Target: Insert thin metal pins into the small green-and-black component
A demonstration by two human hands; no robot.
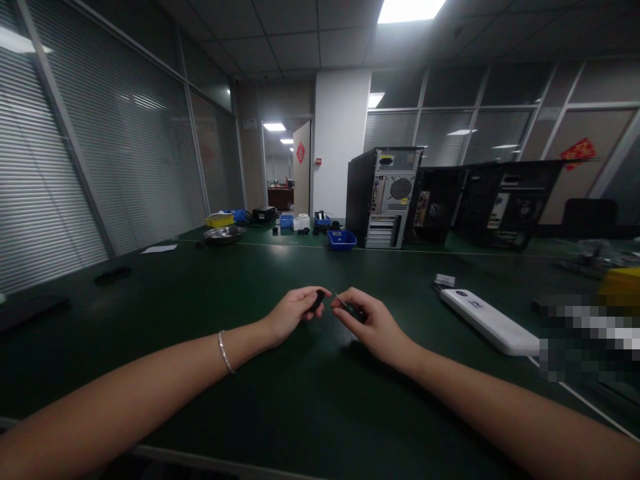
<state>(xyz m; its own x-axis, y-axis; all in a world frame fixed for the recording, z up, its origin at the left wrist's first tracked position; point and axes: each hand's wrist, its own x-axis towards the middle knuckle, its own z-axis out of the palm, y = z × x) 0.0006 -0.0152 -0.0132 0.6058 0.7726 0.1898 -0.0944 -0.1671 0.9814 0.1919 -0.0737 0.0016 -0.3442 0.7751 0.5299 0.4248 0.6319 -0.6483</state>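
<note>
Over the middle of the green table (310, 393), my two hands are close together. My left hand (295, 313), with a silver bracelet (225, 352) on its wrist, is closed on a small black piece (317, 301) whose kind I cannot make out. Between the fingers of my right hand (373, 323) is a small screwdriver (354, 311) with a dark handle. Its thin metal shaft points up and left, toward the black piece. Fingers partly cover both items, and I cannot tell whether the tip touches the piece.
A white power bank-like device (490, 321) with a cable lies to the right. Computer cases (393, 197) stand at the back right. A blue tray (342, 240), a metal bowl (223, 234) and a yellow bin (220, 219) sit along the far side. Dark items (113, 274) lie left.
</note>
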